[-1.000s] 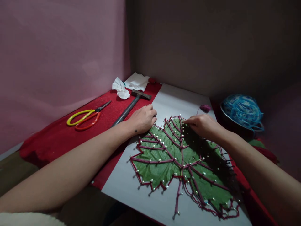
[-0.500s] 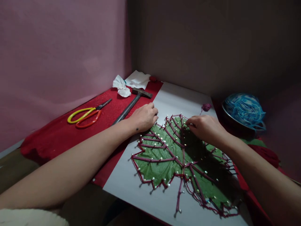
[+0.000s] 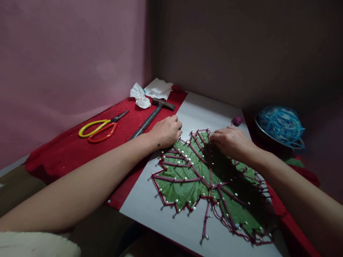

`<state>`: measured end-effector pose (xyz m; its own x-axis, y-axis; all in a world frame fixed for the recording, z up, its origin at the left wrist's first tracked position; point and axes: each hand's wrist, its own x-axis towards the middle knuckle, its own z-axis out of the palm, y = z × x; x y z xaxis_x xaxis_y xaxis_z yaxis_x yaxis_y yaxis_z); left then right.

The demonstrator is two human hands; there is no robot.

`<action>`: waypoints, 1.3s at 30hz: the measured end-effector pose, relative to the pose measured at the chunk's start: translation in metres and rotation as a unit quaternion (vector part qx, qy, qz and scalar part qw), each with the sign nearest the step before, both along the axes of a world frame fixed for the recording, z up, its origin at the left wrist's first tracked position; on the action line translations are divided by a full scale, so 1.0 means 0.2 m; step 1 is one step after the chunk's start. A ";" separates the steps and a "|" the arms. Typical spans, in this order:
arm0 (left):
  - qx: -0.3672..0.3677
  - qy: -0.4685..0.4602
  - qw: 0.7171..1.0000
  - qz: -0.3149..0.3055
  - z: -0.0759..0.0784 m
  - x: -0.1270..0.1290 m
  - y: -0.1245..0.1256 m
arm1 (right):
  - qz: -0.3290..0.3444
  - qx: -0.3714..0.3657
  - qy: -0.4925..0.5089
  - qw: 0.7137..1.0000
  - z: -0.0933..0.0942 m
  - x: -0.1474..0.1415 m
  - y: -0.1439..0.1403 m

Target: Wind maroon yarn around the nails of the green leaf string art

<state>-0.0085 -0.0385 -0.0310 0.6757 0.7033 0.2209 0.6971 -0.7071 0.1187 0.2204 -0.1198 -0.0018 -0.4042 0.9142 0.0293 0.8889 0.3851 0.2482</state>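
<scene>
Pink wall [image 3: 66, 64] on the left and a darker brownish wall [image 3: 241, 46] behind are boxing in a corner worktop, and a red cloth [image 3: 80, 150] is covering most of it with a white board [image 3: 203, 110] lying on top. From the head camera, a green leaf [image 3: 184, 178] is sitting pinned to that board, with little silver nails [image 3: 171, 155] running round its edge and along its veins, and maroon yarn [image 3: 174, 177] is zigzagging between them. The left hand [image 3: 166, 132] is resting curled at the board's left edge, knuckles down, just beside the leaf's upper left lobe; it's loosely closed, but I can't tell if anything's actually in it. The right hand [image 3: 232, 142] is lying over the top of the leaf with its fingers bunched together at the nails near the tip, looking like it's pinching the yarn there, though the strand itself is too thin and shadowed to make out in the grip. A small maroon yarn ball [image 3: 237, 121] is sitting on the board just past that hand. Off on the cloth, a hammer [image 3: 151, 117] is lying close to the left hand, yellow and orange scissors [image 3: 100, 127] are further left, and crumpled white tissue [image 3: 139, 98] is up by the corner. A blue yarn tangle [image 3: 278, 125] is sitting in a metal bowl [image 3: 261, 134] on the right.
</scene>
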 end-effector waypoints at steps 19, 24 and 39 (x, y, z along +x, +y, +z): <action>0.001 0.011 1.000 0.004 0.01 0.00 -0.01 | 0.013 0.061 0.113 0.992 -0.06 0.08 -0.04; -0.001 0.011 1.000 0.005 0.01 0.00 -0.01 | 0.087 0.053 0.049 0.994 -0.07 0.10 -0.04; -0.017 -0.006 1.000 -0.001 0.01 -0.01 0.01 | 0.070 0.073 0.021 0.995 -0.09 0.06 -0.10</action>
